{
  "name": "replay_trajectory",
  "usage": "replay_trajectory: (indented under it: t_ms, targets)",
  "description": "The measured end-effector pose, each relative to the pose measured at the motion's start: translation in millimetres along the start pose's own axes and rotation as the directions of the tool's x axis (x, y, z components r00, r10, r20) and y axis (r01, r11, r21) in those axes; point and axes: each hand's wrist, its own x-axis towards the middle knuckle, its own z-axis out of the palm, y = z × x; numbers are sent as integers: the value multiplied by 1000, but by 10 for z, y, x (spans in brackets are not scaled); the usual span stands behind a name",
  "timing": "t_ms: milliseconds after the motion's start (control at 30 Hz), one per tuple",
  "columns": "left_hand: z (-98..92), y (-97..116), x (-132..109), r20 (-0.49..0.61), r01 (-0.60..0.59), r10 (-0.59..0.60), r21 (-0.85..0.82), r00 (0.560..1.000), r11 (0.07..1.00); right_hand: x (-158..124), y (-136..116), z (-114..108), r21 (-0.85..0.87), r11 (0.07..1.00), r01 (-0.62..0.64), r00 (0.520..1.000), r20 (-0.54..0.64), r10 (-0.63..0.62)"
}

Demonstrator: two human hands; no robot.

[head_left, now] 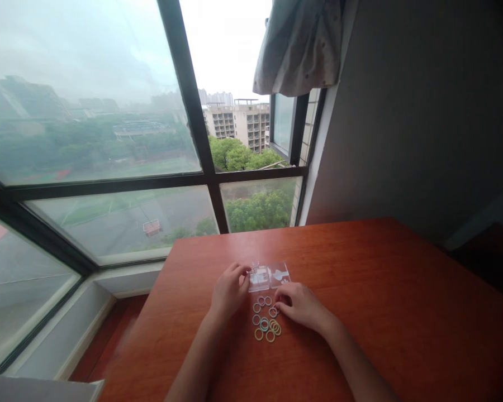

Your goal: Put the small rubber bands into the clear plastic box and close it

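A small clear plastic box (270, 276) lies open on the red-brown wooden table (381, 290), its lid folded out to the right. My left hand (228, 291) rests beside the box's left part with its fingertips curled onto the box's edge. Just in front of the box lies a cluster of several small coloured rings (266, 322) in yellow, green, blue and pink. My right hand (299, 304) lies at the right of the cluster with its fingers curled down onto the rings nearest the box. Whether it has one pinched is hidden.
The table's far edge meets a large window (151, 167) with dark frames, looking out over buildings and trees. A grey wall (423, 123) stands to the right and a bunched curtain (302, 44) hangs at the top.
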Motion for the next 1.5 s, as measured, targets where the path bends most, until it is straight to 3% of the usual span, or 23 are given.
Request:
replay_trajectory:
  t_ms: [333, 667, 967, 1300, 1500]
  targets:
    - [-5, 29, -2, 12, -9, 10, -9, 1000, 1000, 1, -11, 0, -159, 987, -28, 1000, -12, 26]
    - [14, 29, -7, 7, -36, 37, -20, 999, 999, 16, -20, 1, -122, 992, -32, 998, -66, 24]
    - [23, 49, -1, 36, -29, 31, -44, 999, 999, -20, -32, -18, -172, 984, -38, 999, 11, 41]
    - [14, 84, -8, 35, -60, 63, -73, 997, 996, 9, -34, 32, -125, 992, 7, 994, -109, -21]
    - [59, 229, -31, 157, -118, 156, -227, 975, 967, 36, -42, 58, -70, 997, 43, 978, -199, -56]
